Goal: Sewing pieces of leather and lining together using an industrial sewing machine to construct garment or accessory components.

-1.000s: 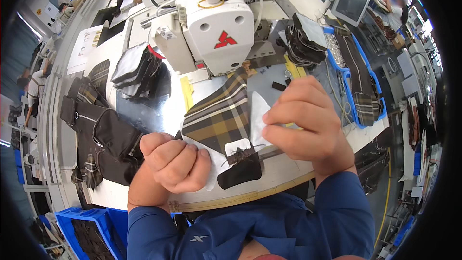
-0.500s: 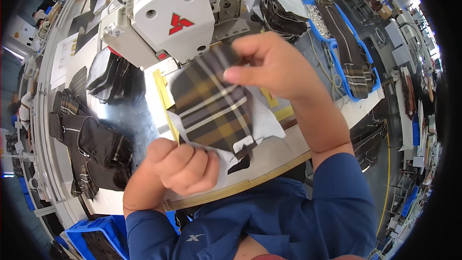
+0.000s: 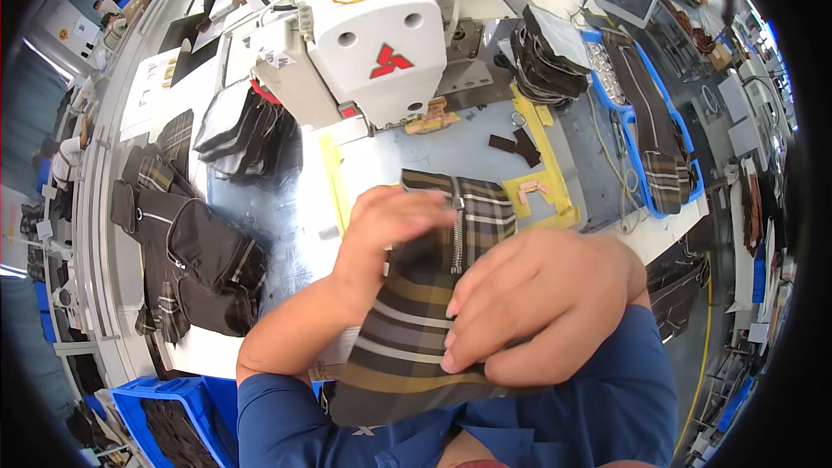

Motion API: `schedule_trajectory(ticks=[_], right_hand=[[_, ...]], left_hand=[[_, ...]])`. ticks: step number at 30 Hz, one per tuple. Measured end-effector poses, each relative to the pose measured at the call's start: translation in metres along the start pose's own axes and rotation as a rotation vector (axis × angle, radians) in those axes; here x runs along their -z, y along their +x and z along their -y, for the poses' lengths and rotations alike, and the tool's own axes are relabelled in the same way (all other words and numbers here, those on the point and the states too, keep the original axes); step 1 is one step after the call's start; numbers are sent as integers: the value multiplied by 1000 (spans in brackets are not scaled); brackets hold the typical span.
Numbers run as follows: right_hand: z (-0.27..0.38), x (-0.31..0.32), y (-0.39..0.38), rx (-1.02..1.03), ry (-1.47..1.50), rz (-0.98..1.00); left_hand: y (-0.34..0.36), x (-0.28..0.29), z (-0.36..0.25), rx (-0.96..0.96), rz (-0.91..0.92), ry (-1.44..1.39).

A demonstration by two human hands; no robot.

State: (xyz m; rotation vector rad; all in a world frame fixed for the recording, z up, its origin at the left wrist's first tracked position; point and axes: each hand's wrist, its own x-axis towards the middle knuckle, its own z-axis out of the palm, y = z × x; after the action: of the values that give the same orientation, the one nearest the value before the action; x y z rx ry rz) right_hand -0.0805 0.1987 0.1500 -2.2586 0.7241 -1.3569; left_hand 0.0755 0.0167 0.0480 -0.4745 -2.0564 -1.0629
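**Plaid cloth [image 3: 407, 325] under both your hands, zipper [image 3: 458, 243] face up**

Far left, your blue bin [image 3: 130, 393] holds dark pieces. Above it on the table, a dark bag [image 3: 208, 234] with rounded pockets; just beyond, a stack of dark pieces [image 3: 247, 130] with a pale top. Your left hand [image 3: 390, 227] is over the cloth's upper left, fingers stretched toward the zipper; blurred, can't tell if it grips. Sewing machine [image 3: 381, 48] stands behind the cloth, well apart from it. The cloth sits mid-bench, its lower end reaching across the front of your shirt. Your right hand [image 3: 542, 303] lies over its right side, fingers bent together, tips on the fabric; can't tell if it pinches. Beyond that hand: dark scraps [image 3: 517, 149], yellow strips [image 3: 553, 160], a second stack [image 3: 550, 56]. Far right, a blue tray [image 3: 637, 169] carries a long dark piece with a plaid end.
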Motion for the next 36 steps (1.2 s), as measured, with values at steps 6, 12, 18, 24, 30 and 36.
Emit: schedule_trajectory(ticks=[6,12,18,24,30,36], right_hand=[[7,-9,1,6,-124,117],[-6,-20,6,-19,-118,339],[-10,-20,7,-22,-115,369],[-11,-20,6,-19,-82,352],[-10,-16,6,-11,-24,332],[-11,-17,7,-13,-42,324]], left_hand=[[11,31,-6,-80,26,276],[20,55,-23,-252,-7,488],[18,59,-33,-305,-17,487],[14,61,-34,-305,-18,450],[16,64,-36,-285,-5,416],[21,54,-34,-294,-33,516]])
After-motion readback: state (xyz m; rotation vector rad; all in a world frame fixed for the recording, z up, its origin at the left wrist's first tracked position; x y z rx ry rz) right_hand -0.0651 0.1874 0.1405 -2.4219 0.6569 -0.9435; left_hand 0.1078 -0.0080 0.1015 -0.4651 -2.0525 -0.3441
